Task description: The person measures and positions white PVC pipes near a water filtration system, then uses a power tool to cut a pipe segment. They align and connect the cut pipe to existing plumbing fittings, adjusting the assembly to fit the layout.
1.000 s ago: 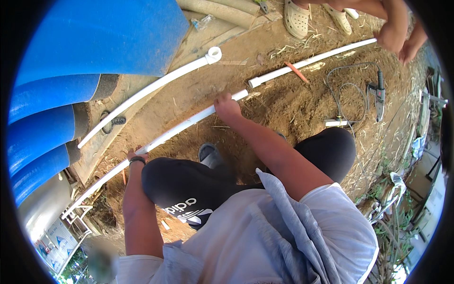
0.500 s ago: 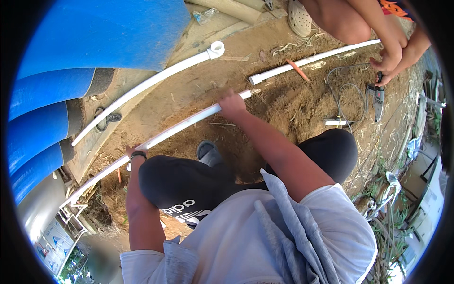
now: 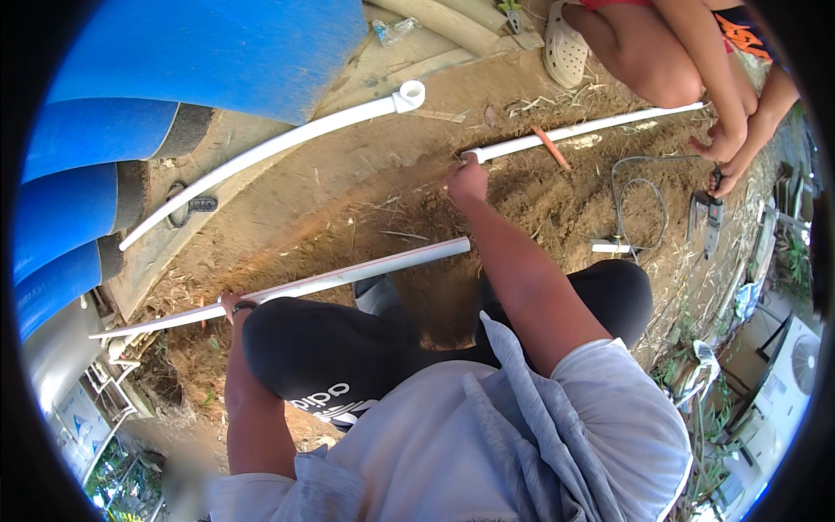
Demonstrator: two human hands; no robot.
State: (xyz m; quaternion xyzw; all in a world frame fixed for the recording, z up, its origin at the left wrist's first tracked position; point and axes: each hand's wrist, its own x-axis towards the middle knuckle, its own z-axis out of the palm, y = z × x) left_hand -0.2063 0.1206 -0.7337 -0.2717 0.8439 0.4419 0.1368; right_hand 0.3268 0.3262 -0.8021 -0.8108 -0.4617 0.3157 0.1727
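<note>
near pipe [image 3: 348, 277] lies before the far pipe [image 3: 574, 132]; drums [image 3: 104, 139] left, power tool [image 3: 706, 213] right.

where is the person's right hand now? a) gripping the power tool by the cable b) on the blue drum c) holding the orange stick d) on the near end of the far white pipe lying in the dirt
d: the right hand rests at the near end of the far white pipe on the dirt, while the left hand is at the nearer white pipe.
</note>
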